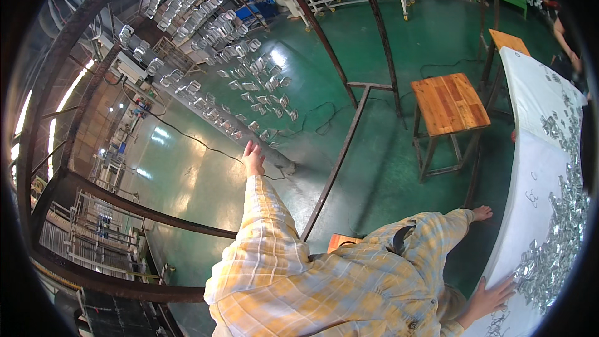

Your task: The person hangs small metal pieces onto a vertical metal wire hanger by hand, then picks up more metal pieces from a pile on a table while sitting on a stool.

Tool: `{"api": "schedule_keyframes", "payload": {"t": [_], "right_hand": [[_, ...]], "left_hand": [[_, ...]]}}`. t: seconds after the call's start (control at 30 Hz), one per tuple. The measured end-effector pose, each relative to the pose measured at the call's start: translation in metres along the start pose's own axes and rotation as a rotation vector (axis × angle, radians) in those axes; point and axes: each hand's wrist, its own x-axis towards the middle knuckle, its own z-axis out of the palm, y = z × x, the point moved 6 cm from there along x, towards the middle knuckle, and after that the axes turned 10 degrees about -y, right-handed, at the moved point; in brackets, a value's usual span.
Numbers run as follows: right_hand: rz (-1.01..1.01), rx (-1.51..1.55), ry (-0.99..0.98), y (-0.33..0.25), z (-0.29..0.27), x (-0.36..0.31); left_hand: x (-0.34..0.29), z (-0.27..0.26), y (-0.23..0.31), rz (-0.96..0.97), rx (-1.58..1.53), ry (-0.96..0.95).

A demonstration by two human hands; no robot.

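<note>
My left arm, in a yellow-and-white plaid sleeve, stretches forward. My left hand (pixel 253 158) is raised just below rows of hanging shiny, clear or silvery looped pieces (pixel 256 97), fingers extended, with nothing visible in it. At the lower right, my right hand (pixel 491 299) lies with fingers spread on a white-covered table (pixel 530 150). Its fingertips touch the edge of a heap of loose shiny pieces (pixel 558 243). Beyond, a smaller bare hand or foot (pixel 482 213) shows past plaid cloth; whose it is I cannot tell.
A dark metal frame (pixel 340 168) surrounds me. A wooden stool (pixel 450 105) stands ahead to the right, with another stool (pixel 508 42) behind it. Cables (pixel 321 118) lie on the green floor. Another person's arm (pixel 566 43) shows at the far right.
</note>
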Motion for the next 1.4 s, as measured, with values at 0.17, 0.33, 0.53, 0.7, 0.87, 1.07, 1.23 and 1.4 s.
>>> {"api": "schedule_keyframes", "payload": {"t": [0.17, 0.33, 0.53, 0.7, 0.87, 1.07, 1.23, 1.4], "right_hand": [[-0.046, 0.027, 0.078, 0.010, 0.018, 0.002], [-0.078, 0.043, 0.127, 0.010, 0.017, 0.001], [-0.068, 0.045, 0.102, 0.009, 0.016, 0.000], [-0.029, 0.035, 0.034, 0.010, 0.014, 0.001], [-0.048, 0.044, 0.062, 0.010, 0.017, 0.003], [-0.041, 0.035, 0.019, 0.005, 0.011, 0.001], [-0.050, 0.046, 0.029, 0.003, 0.010, -0.001], [0.010, 0.034, 0.008, 0.005, -0.002, -0.005]], "left_hand": [[0.024, 0.022, 0.009, 0.076, 0.174, -0.069], [0.053, 0.014, 0.002, 0.209, 0.296, 0.075], [0.029, 0.009, 0.018, 0.393, 0.415, 0.224], [0.002, 0.019, 0.028, 0.453, 0.566, 0.240], [0.003, 0.022, 0.021, 0.527, 0.416, 0.116], [0.007, 0.014, 0.012, 0.553, 0.280, 0.102], [-0.002, 0.003, 0.021, 0.576, 0.248, 0.179], [-0.004, 0.034, 0.027, 0.577, 0.228, -0.017]]}}
